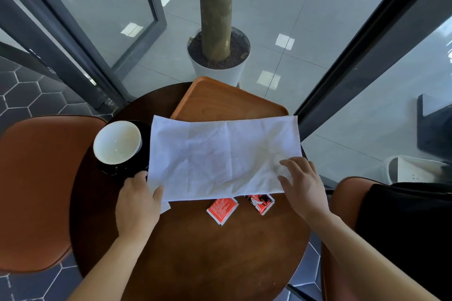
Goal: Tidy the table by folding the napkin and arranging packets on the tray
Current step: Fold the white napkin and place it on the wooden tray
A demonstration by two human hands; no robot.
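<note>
Progress: I am judging the task as early; the napkin (220, 154) is lying as one long rectangle, so at best a first fold is done, and more folding is waiting.
Packets: I am seeing the left packet (222, 210) and the right packet (260, 203) lying on the desk (208, 264), not on the tray (220, 100); that part is not yet begun.
Napkin position: it is stretching across the middle of the desk, its far edge overlapping the near rim of the tray, its near edge covering the tops of both red packets.
Napkin look: white, thin and creased, with faint fold lines; a second layer is peeking out at the near-left corner.
Left hand: the left hand (137, 203) is pinching the near-left corner, thumb on top; the other fingers are hidden from me.
Right hand: the right hand (303, 183) is lying flat on the near-right part, its fingers (288, 164) spread and straight, holding nothing.
Tray: I am seeing nothing on its visible wooden surface.
Beside it: a cup (117, 142) is sitting on a dark saucer (144, 129), touching the napkin's left edge.
</note>
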